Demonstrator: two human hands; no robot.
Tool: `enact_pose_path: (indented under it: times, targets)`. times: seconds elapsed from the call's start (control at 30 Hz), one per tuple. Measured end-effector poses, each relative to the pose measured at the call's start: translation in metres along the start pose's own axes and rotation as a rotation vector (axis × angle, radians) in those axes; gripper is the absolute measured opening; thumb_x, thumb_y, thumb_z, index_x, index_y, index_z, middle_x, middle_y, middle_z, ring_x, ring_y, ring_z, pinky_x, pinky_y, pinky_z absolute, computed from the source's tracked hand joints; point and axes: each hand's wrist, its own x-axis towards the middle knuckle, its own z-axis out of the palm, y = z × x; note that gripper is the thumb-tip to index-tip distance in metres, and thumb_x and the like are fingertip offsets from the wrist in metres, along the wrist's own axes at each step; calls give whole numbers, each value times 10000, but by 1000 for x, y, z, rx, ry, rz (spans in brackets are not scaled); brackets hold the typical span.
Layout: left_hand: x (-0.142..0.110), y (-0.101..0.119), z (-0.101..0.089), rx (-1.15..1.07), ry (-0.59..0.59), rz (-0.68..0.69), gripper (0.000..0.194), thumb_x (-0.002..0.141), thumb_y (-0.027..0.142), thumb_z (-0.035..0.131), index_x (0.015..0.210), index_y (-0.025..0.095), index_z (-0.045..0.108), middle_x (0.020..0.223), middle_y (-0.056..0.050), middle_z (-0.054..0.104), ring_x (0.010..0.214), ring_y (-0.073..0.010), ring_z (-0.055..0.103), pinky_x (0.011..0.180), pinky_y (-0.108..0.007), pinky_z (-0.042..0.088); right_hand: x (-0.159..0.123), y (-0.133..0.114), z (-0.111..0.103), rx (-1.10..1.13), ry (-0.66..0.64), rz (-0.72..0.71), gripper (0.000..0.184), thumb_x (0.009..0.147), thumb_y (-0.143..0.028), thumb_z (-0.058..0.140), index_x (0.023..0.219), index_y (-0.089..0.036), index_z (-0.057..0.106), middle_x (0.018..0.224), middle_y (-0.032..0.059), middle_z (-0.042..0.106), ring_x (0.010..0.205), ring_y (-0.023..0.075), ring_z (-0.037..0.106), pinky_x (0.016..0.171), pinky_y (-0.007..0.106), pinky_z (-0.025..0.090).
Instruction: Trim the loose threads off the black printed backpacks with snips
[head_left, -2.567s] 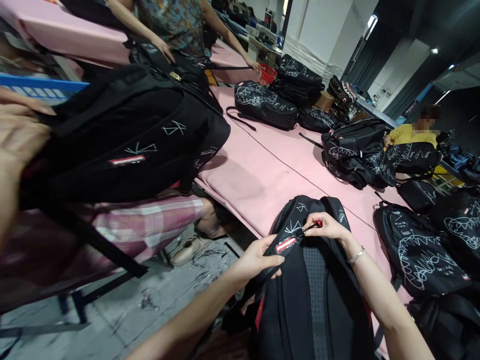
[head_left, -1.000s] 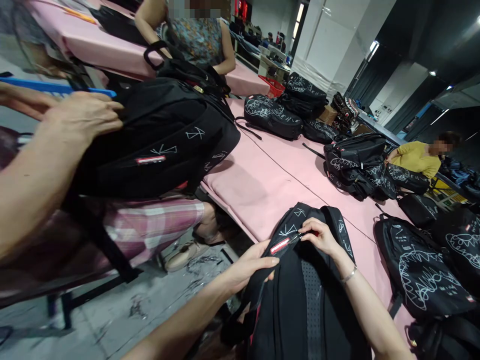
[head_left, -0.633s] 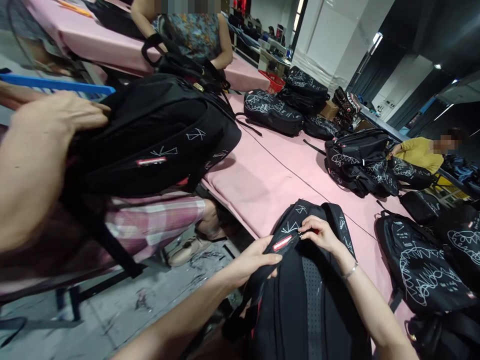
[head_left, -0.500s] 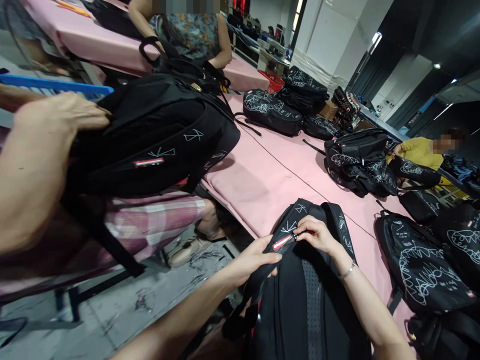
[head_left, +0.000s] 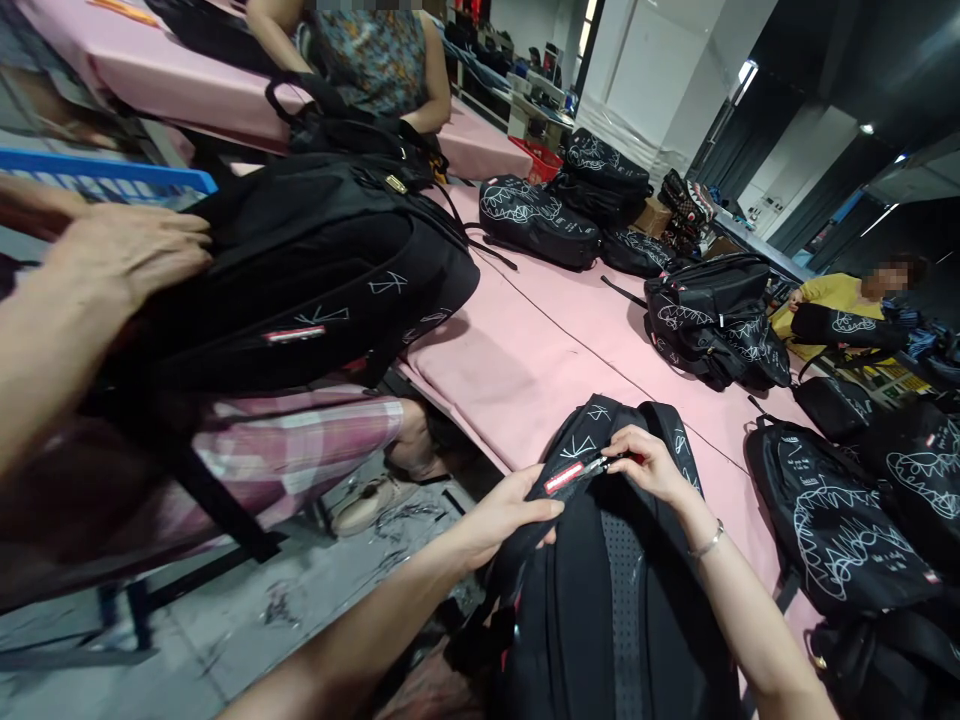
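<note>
A black backpack with white line drawings lies back-up on my lap, its top leaning against the edge of the pink table. My left hand grips the bag's upper left side just below a small red and white label. My right hand pinches a small red-handled tool at the bag's top, its metal tip pointing at the label. A bracelet sits on my right wrist.
At the left, a seated person in pink plaid trousers holds another black backpack, one hand on its end. More backpacks lie across the table. Two other people sit at the far side and right. Scraps litter the floor.
My right hand has slid slightly right along the bag's top with the tool; my left hand keeps its grip. The neighbour's hand shifted on the other backpack.
</note>
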Motion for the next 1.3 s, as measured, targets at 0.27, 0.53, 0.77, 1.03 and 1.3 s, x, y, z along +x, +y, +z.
enact_pose_path:
  times: [0.27, 0.53, 0.77, 1.03, 1.3]
  targets:
    - [1, -1, 0, -19, -4, 7, 372, 680, 238, 675, 988, 143, 491, 634, 40, 535, 481, -66, 515, 456, -171, 421, -4, 1, 5, 22, 31, 29, 195, 763, -364, 644, 863, -197, 657, 836, 53, 591, 834, 177, 559, 735, 328, 463]
    - [1, -4, 2, -10, -14, 30, 349, 676, 232, 671, 956, 139, 485, 628, 44, 523, 467, -72, 504, 426, -178, 402, 5, -9, 11, -46, -18, -58, 184, 775, -353, 635, 869, -196, 656, 808, 49, 611, 826, 174, 564, 754, 341, 461]
    - [1, 0, 8, -6, 3, 15, 333, 654, 242, 688, 908, 131, 503, 623, 33, 528, 473, -73, 507, 427, -173, 392, 9, -8, 10, -43, -64, -50, 192, 770, -368, 635, 853, -195, 655, 814, 54, 626, 835, 180, 570, 765, 351, 469]
    - [0, 0, 9, 25, 41, -10, 329, 641, 241, 686, 882, 133, 489, 617, 38, 516, 471, -79, 520, 428, -172, 395, 13, -15, 15, -70, -128, -115, 181, 795, -339, 609, 888, -189, 650, 813, 53, 608, 823, 171, 562, 766, 338, 456]
    - [-1, -2, 10, 53, 75, -33, 359, 632, 258, 699, 894, 139, 485, 617, 36, 526, 474, -91, 538, 431, -181, 410, 10, -20, 16, -122, -148, -118, 179, 808, -342, 591, 889, -190, 643, 813, 56, 607, 828, 177, 561, 769, 347, 456]
